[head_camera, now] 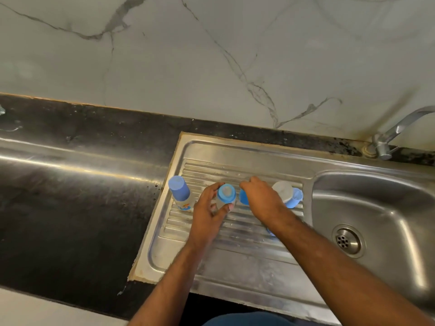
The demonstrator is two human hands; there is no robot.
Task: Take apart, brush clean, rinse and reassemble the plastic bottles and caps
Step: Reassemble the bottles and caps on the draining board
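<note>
Three small clear plastic bottles are seen on the ribbed steel drainboard (pixel 235 260). One capped bottle with a tall light-blue cap (pixel 180 192) stands at the left edge. The middle bottle with a blue ring top (pixel 226 196) is gripped by the left hand (pixel 208 209), fingers curled round it. A loose blue cap (pixel 244 198) is pinched by the right hand (pixel 260 197) just beside it. An upturned bottle on a blue cap (pixel 288 194) lies beyond the right hand, near the sink basin (pixel 376 208).

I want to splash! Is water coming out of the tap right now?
No, the tap shows no stream, and the sink basin under it holds no running water.
</note>
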